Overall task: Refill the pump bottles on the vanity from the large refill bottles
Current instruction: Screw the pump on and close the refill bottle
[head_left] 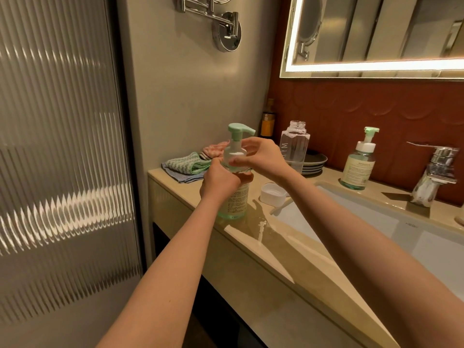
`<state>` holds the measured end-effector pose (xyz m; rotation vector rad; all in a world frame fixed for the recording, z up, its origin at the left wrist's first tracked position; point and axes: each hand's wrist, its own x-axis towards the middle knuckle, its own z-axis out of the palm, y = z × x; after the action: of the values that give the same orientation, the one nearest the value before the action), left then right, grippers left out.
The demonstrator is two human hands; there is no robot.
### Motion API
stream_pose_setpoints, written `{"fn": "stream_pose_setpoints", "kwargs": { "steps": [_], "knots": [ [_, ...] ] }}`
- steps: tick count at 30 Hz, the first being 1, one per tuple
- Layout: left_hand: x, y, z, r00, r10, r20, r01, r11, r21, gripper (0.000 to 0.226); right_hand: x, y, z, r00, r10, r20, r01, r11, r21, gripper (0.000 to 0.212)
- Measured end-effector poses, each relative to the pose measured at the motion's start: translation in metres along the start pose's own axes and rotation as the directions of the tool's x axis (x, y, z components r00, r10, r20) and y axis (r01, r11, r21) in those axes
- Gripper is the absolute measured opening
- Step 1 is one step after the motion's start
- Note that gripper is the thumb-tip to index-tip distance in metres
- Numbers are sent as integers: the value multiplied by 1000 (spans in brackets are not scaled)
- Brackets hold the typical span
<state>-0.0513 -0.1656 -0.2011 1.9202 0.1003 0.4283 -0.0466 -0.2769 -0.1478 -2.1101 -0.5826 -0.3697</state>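
Pump bottle near the left front edge of the vanity: my left hand grips its body, right hand pinches the collar. Risk: crooked threading, later leakage.

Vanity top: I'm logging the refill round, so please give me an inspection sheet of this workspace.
Surface: beige vanity top, glossy.
Job's things: pump bottle upright near the corner, pump on; clear bottle uncapped behind it; white cap lying beside it; second pump bottle by the sink, pump on.
Clutter: folded cloths, stacked plates, dark bottle at the wall.
Hands: left hand grips the pump bottle's body; right hand pinches its collar.
Cables: nothing seen.
Surroundings: sink, tap, lit mirror, ribbed glass door.
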Motion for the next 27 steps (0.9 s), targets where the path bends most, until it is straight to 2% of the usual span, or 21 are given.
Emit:
{"fn": "stream_pose_setpoints", "kwargs": {
  "steps": [3, 6, 8, 10, 13, 14, 17, 18, 19, 21, 24, 26, 27],
  "knots": [
    [0, 0, 0, 1000, 4, 8, -4, 1000, -7, 61, 0, -2, -1, 1000, -14, -8, 13, 995, -97, 61],
    [-1, 0, 0, 1000, 3, 8, -3, 1000, 6, 61, -1, -3, -1, 990, -6, 142, -4, 998, 67, 47],
    [-1, 0, 1, 1000, -7, 12, 7, 1000, -10, 60, -3, -3, -1, 986, -10, 167, -12, 992, 129, 41],
    [0, 0, 0, 1000, -20, 15, 21, 999, -37, 60, -2, -1, -2, 996, -12, 92, 8, 999, 48, 40],
    [0, -1, 1, 1000, -16, 14, 16, 999, -32, 62, 1, -3, -4, 1000, 1, -10, -3, 982, -187, 53],
    [0, -1, 1, 1000, -2, 14, 3, 1000, -19, 61, 2, -4, -4, 1000, 9, 24, -5, 985, -174, 55],
    [-2, 1, 0, 1000, 6, 12, -6, 1000, 10, 58, 0, -5, -3, 983, 20, 183, -30, 998, 51, 51],
    [-2, 2, 0, 1000, -4, 11, 4, 1000, 14, 60, -3, -4, -4, 981, 14, 196, -29, 997, 76, 48],
    [-3, 3, -1, 1000, -14, 10, 14, 1000, 12, 62, -4, -3, -5, 986, 0, 169, -8, 999, 45, 44],
    [-3, 3, -2, 1000, -20, 11, 20, 1000, -5, 67, -3, -3, -4, 999, -25, 48, 32, 989, -144, 42],
    [-3, 2, -2, 1000, -7, 13, 7, 1000, -3, 66, -3, -9, 8, 991, -51, -125, -18, 865, -502, 47],
    [-4, 3, -1, 999, 24, 21, -24, 1000, -16, 71, -3, -12, 13, 987, -109, -120, 19, 813, -582, 53],
    [-3, 2, -1, 999, 32, 28, -32, 999, -18, 76, -2, -14, 12, 990, -103, -97, 32, 831, -555, 52]
  ]
}}
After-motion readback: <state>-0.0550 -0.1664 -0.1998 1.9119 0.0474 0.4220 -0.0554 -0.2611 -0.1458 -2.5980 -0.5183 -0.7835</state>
